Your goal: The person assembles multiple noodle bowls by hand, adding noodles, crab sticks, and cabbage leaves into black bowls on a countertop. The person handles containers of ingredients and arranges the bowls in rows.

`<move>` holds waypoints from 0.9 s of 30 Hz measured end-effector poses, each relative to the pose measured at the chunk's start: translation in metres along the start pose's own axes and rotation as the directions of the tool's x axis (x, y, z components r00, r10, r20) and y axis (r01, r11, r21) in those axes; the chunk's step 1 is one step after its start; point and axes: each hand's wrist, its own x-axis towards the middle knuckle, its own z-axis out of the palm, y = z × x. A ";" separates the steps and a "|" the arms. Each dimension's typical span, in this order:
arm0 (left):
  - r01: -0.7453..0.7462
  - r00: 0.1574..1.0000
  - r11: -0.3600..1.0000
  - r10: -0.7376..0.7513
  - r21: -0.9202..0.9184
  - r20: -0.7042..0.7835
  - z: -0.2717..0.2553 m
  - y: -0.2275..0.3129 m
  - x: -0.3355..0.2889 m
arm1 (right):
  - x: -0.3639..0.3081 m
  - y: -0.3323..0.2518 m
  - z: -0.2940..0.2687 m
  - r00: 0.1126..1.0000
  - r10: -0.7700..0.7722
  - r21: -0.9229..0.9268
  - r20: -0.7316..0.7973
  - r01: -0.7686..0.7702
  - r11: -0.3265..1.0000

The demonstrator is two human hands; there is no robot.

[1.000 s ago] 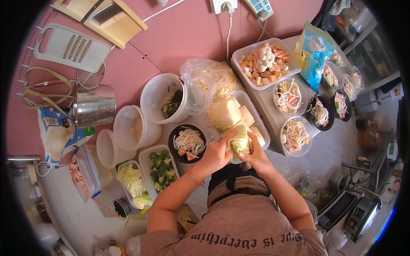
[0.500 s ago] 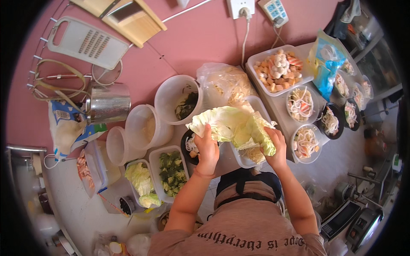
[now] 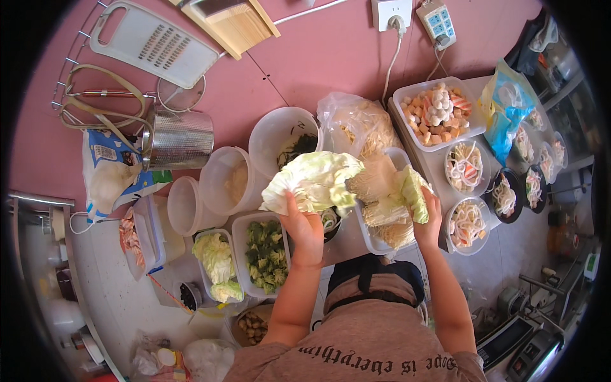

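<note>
My left hand (image 3: 302, 230) is closed on a large pale-green cabbage leaf (image 3: 312, 181), thumb across its lower edge. In my right hand (image 3: 429, 221) is a smaller, curled cabbage piece (image 3: 414, 196), apart from the big leaf. Between and below them sits a clear tub (image 3: 368, 234) of pale, fine-stranded clumps (image 3: 385, 210). A dark bowl (image 3: 335, 233) shows partly beneath the leaf; most of it is hidden. By my left wrist stand a tub of broccoli florets (image 3: 265, 254) and another holding cabbage (image 3: 216, 258).
Behind the leaf are a white bucket (image 3: 262, 143) with dark greens and a plastic bag (image 3: 356, 124) of pale strips. To the right are a tub of cubes and balls (image 3: 439, 114) and several filled bowls (image 3: 468, 223). A metal strainer (image 3: 178, 140) and grater (image 3: 156, 44) hang left.
The cabbage, one spread span between both hands before, is now in two separate pieces. My left hand has shifted slightly left, my right hand slightly right, uncovering the stranded clumps. The view has shifted slightly.
</note>
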 end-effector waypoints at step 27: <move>0.209 0.972 0.875 -0.234 0.436 0.004 -0.029 0.060 -0.057 | 0.016 -0.077 0.038 0.842 0.409 0.741 0.352 -0.518 0.427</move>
